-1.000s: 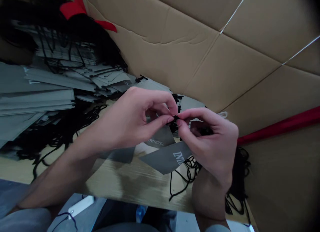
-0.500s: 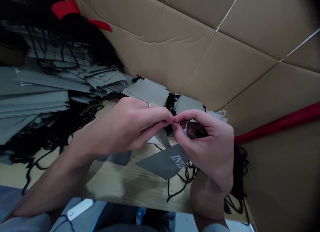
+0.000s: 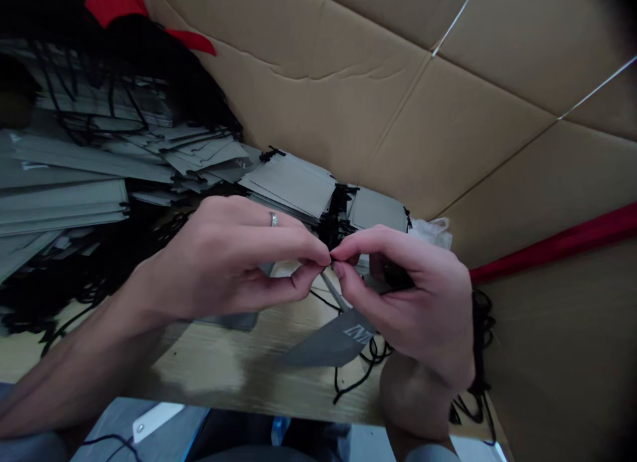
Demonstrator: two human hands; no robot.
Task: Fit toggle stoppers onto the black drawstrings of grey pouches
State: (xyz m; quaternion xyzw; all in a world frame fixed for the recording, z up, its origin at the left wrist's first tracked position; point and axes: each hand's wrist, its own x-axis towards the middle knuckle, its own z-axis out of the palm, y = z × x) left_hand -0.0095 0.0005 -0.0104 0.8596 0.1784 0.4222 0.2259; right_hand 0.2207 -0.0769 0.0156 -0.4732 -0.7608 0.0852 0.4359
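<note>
My left hand, with a ring on one finger, is closed in a pinch. Its fingertips meet those of my right hand, which is pinched too. Between them shows a tiny dark bit of black cord, mostly covered by the fingers. Under my right hand hangs a grey paper piece, tilted, with white letters partly hidden. A loose black cord curls on the wooden table below it.
Heaps of flat grey paper pieces with black cords fill the left. Two corded stacks, one a grey stack, lie against the cardboard wall. A red strip crosses at right. A white tag lies below the table edge.
Both pinched fingertips have shifted slightly left and down. My left fingers are bent more, and the grey paper piece hangs lower and tilts differently.
</note>
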